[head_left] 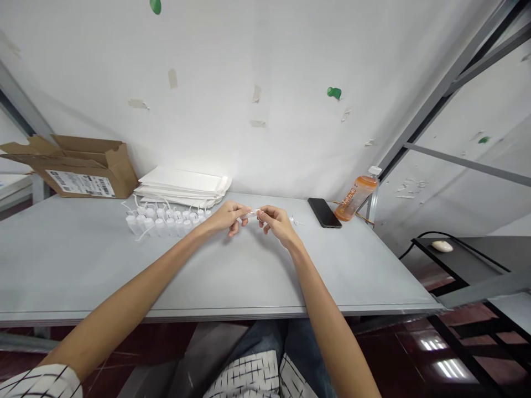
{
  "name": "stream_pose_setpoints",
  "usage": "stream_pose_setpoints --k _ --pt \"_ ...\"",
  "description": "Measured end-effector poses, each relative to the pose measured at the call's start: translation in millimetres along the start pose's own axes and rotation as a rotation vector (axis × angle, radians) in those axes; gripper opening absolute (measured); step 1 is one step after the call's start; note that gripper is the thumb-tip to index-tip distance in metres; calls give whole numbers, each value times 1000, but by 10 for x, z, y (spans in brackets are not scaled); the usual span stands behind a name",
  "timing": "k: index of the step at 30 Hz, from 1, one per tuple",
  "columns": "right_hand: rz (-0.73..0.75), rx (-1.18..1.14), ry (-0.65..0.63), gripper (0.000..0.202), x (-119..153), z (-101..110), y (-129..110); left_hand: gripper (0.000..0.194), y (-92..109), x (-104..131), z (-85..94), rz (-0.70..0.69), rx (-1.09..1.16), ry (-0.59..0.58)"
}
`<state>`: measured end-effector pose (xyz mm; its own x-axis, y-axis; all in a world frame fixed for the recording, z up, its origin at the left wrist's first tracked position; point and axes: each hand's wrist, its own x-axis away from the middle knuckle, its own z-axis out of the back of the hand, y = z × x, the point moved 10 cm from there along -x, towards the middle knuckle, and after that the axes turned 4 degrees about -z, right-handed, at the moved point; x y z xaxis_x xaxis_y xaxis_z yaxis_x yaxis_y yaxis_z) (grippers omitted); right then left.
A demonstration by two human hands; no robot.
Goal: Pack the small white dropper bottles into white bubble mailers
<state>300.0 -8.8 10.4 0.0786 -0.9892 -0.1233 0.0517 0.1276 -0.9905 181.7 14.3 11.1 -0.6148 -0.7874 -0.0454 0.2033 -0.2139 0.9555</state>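
Over the middle of the grey table, my left hand (pixel 230 216) and my right hand (pixel 274 220) almost meet. Between their fingertips is a small clear piece (pixel 252 214), pinched from both sides; its exact shape is too small to tell. Left of my left hand stand rows of several small white translucent bottles (pixel 160 226), some with thin white strips or tubes sticking up. A few tiny clear and white bits (pixel 294 220) lie just right of my right hand.
A stack of white sheets or envelopes (pixel 182 183) lies behind the bottles, beside an open cardboard box (pixel 89 168). At the right are a black phone (pixel 324 213) and a tilted orange drink bottle (pixel 357 196). The table's front edge (pixel 232 314) runs below my forearms.
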Motion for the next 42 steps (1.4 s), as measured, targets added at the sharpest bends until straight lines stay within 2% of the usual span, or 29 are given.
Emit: stream_pose_setpoints --k 9,16,23,29,38,42 --pt "24 48 16 35 33 58 -64 40 -102 -4 -25 92 148 -35" --pt "37 45 0 36 17 105 -37 38 -153 -29 -47 80 212 -47" --pt "24 6 11 37 14 101 -27 42 -108 -38 -111 7 185 -79" --pt "19 25 -15 31 -14 110 20 44 -188 -28 -108 61 160 -70" --pt "-108 40 -41 40 -1 68 143 41 -196 -39 -100 60 172 -50" --pt "-85 41 -60 40 6 47 123 43 -223 -38 -126 72 162 -68"
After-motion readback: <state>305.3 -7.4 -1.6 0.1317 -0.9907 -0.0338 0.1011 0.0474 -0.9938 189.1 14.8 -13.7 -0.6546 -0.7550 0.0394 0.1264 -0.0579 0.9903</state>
